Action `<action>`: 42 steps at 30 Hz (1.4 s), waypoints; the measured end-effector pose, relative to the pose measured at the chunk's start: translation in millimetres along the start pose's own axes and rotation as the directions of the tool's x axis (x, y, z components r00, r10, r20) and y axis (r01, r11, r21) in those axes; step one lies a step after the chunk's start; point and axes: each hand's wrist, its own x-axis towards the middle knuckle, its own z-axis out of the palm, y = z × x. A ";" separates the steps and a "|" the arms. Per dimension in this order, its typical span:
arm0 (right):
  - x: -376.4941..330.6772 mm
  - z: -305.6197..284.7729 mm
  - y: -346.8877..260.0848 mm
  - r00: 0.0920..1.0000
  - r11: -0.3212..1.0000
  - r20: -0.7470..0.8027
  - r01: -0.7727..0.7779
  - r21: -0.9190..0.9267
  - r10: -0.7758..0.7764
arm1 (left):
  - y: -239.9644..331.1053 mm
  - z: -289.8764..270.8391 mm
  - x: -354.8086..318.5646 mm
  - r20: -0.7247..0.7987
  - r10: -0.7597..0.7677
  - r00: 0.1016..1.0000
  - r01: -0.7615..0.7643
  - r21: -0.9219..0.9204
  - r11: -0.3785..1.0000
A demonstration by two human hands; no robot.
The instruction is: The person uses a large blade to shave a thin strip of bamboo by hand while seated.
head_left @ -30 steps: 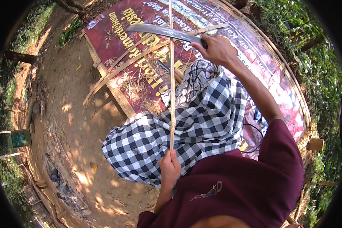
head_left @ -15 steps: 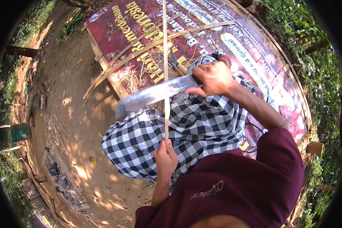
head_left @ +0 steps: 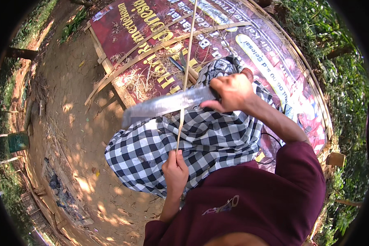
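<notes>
My right hand point(head_left: 233, 92) is closed round the handle of a machete point(head_left: 168, 103). Its broad grey blade reaches left and lies across a long thin bamboo strip point(head_left: 189, 53). In my left hand point(head_left: 176, 168) the near end of that strip is pinched between thumb and fingers. From there the strip runs away from me, passes under the blade and leaves the picture at the top. A black-and-white checked cloth point(head_left: 147, 153) covers my lap beneath both hands. Just beyond the blade, by the strip, lies a tool with a light wooden handle point(head_left: 191, 75), partly hidden.
A printed maroon banner point(head_left: 110, 37) covers a low platform in front of me, strewn with curly shavings point(head_left: 133, 84). Longer bamboo strips point(head_left: 160, 46) lie across it. Dry dirt ground point(head_left: 69, 123) spreads at the left, and green plants point(head_left: 348, 102) line the right side.
The strip's far end has swung to the right, and it now shows its narrower edge. The machete has shifted slightly; both hands keep their holds. The whole view has moved a little.
</notes>
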 end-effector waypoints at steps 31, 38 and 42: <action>23.6 -3.8 19.7 0.986 0.984 -0.049 -0.164 -0.068 0.161 | 7.4 6.6 10.1 0.070 -0.035 0.997 0.029 0.078 0.997; 8.1 1.6 2.8 0.998 0.990 -0.034 0.055 -0.132 -0.060 | 13.0 3.3 0.3 0.105 -0.052 0.993 0.043 0.081 0.996; 37.9 -6.8 69.2 0.928 0.922 -0.018 -0.372 -0.110 0.372 | 4.7 5.7 -7.7 0.094 -0.032 0.995 0.027 0.050 0.998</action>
